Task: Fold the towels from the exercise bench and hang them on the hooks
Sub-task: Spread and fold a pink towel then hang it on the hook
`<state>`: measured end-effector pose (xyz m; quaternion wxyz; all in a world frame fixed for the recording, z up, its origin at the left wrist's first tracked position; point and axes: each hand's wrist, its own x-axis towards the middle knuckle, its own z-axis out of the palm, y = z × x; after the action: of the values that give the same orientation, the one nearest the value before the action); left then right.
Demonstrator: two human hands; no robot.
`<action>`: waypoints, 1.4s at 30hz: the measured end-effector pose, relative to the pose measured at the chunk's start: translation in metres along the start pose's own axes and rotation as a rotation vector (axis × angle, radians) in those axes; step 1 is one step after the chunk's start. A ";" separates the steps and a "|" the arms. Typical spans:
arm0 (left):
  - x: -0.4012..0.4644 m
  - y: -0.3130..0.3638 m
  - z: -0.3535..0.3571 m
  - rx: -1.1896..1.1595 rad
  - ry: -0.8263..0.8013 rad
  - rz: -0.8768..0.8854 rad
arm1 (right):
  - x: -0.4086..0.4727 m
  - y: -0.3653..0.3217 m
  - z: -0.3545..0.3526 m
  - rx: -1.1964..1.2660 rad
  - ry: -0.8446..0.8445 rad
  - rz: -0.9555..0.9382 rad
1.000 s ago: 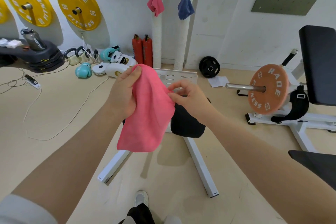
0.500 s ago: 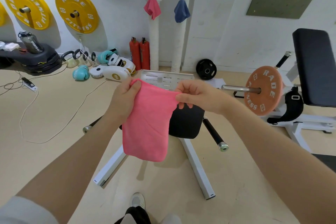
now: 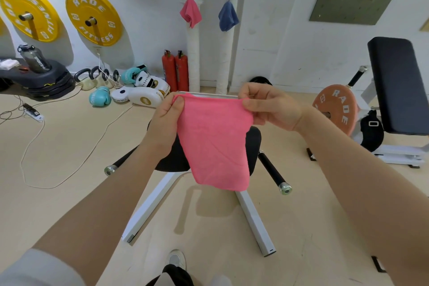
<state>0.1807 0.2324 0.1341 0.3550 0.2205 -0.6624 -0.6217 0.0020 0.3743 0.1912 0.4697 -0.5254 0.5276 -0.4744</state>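
The left hand (image 3: 166, 121) and right hand (image 3: 270, 109) each pinch a top corner of the pink towel (image 3: 217, 144), which hangs flat between and below them.

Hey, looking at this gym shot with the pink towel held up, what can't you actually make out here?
- Head view: the bench seat is mostly hidden behind the held pink towel, so any towels left on it cannot be seen.
- The hooks over the hanging pink towel and blue towel are too small to make out.
- Fingers of the left hand and right hand behind the cloth are covered.
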 end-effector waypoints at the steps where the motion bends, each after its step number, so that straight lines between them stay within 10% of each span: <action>1: -0.001 -0.001 -0.001 -0.008 -0.021 -0.008 | 0.001 -0.003 -0.004 -0.172 0.011 0.033; 5: -0.006 0.002 0.002 0.018 -0.058 -0.027 | 0.011 -0.003 -0.006 -0.799 0.248 -0.008; 12: -0.007 0.013 -0.016 -0.057 -0.015 0.021 | 0.016 0.020 0.018 0.004 0.494 -0.173; 18: -0.010 0.026 -0.028 0.048 0.144 0.055 | 0.034 0.018 0.021 -0.682 0.415 -0.246; 23: -0.011 0.028 -0.055 0.132 0.206 0.082 | 0.058 0.014 0.032 -0.801 0.374 -0.263; 31: 0.003 0.029 -0.126 -0.114 0.293 0.019 | 0.132 0.007 0.084 0.193 0.241 -0.094; 37: 0.032 0.039 -0.216 -0.384 -0.044 -0.357 | 0.218 0.016 0.146 0.504 0.441 -0.049; 42: 0.058 0.045 -0.306 -0.433 -0.118 -0.419 | 0.285 0.036 0.207 0.604 0.189 0.089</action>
<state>0.3776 -0.0081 0.1813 0.2185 0.2350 -0.4740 -0.8200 0.2019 0.0876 0.1337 0.5738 -0.2920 0.4266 -0.6353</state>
